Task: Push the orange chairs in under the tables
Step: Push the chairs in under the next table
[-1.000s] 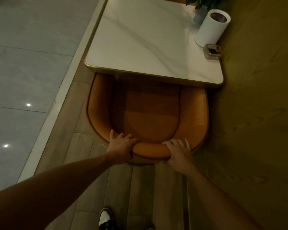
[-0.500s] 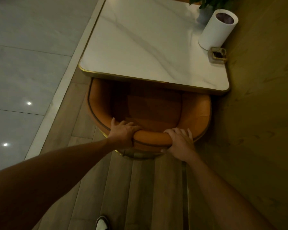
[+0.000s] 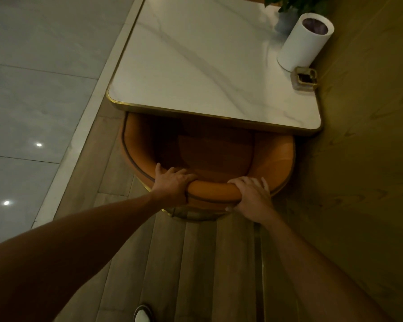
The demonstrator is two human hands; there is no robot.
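Observation:
An orange tub chair [image 3: 275, 159] with a curved padded back stands in front of me, its seat partly hidden under a white marble table [image 3: 196, 66] with a gold rim. My left hand [image 3: 172, 184] grips the top of the chair back on the left. My right hand [image 3: 251, 194] grips the same rail on the right, fingers curled over it. Both arms are stretched forward.
A wooden wall [image 3: 363, 159] runs close along the right of the chair and table. On the table's far right stand a white cylinder [image 3: 303, 43], a small ashtray [image 3: 304, 77] and a potted plant [image 3: 293, 5]. Grey tiled floor [image 3: 33, 89] lies left; my shoe [image 3: 142, 314] shows below.
The chair has slid forward under the table, with more of its seat hidden beneath the tabletop. Both hands kept their grip and moved with it.

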